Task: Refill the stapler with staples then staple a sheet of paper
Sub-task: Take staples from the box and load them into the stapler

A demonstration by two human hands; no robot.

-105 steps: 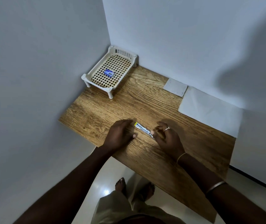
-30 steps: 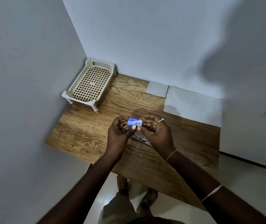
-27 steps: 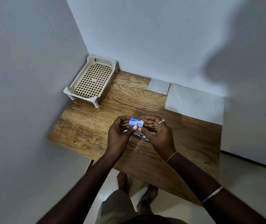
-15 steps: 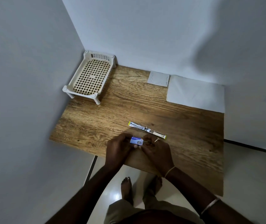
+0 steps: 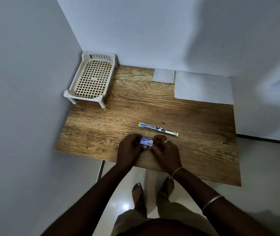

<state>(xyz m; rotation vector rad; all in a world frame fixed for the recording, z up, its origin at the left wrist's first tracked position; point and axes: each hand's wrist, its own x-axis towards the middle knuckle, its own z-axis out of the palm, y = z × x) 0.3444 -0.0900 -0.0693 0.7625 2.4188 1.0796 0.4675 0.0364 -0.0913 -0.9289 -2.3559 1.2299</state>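
- White walls are joined in a corner behind a wood-grain desk (image 5: 135, 103), which is seen from above.
- A small blue and white staple box (image 5: 146, 141) is held between both hands over the near part of the desk.
- The box's left end is gripped by the left hand (image 5: 129, 152), whose fingers (image 5: 135, 139) are curled over the top, with the thumb pressed at the near edge.
- The box's right end is pinched by the right hand (image 5: 165, 152), whose fingers (image 5: 159, 139) are likewise curled. A ring (image 5: 166, 141) is worn on one of them and a thin bangle (image 5: 176, 172) at the wrist.
- Whether the box has been opened cannot be told.
- The stapler (image 5: 158, 129) is laid on the desk just beyond the hands and is touched by neither. It is swung open into one long flat strip, with a yellow-green tip at each end.
- A sheet of paper (image 5: 202, 87) is laid flat at the far right of the desk against the back wall, well apart from the stapler.
- A smaller white square (image 5: 164, 75) is placed just beside the sheet's left edge.
- A cream lattice basket (image 5: 84, 97) on short legs is set in the far left corner.
- Bare feet (image 5: 138, 193) are seen on a pale glossy floor (image 5: 263, 167) below the desk's near edge.
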